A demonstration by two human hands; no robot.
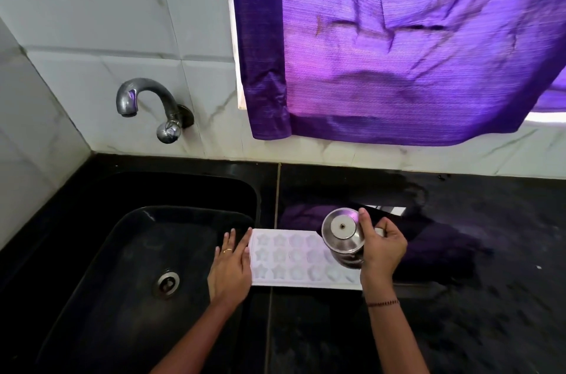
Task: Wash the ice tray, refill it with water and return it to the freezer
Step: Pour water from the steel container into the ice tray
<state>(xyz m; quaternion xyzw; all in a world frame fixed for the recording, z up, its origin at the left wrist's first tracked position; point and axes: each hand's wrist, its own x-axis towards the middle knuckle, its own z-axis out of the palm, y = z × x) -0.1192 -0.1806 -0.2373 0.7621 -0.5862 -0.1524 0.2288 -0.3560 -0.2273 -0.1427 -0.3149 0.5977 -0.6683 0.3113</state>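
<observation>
Tray (288, 257): a white ice tray with star-shaped cells is laid flat on the black counter (459, 297), just right of the sink (92, 251); its left end reaches the sink's right edge.
Left hand (231, 269): it is laid palm-down at the tray's left end, over the sink edge; the fingers (228, 240) are spread flat and extended, with nothing gripped; a ring is seen on one finger.
Right hand (382, 251): its fingers are closed round a steel pot (343, 235), the thumb pressed on the rim of the lid; a bracelet is worn at the wrist.
Pot: it is held tilted over the tray's right end, so that some of the right cells are hidden; whether water is running from it cannot be told.
Sink: a black basin with a metal drain (167, 281) near its middle; its floor is left open.
Tap (147, 104): it is mounted on the tiled wall, far behind the sink, well apart from the tray.
Curtain (398, 45): purple cloth is hung above the far edge of the counter.
Open room: bare counter is seen right of and nearer than the tray.
</observation>
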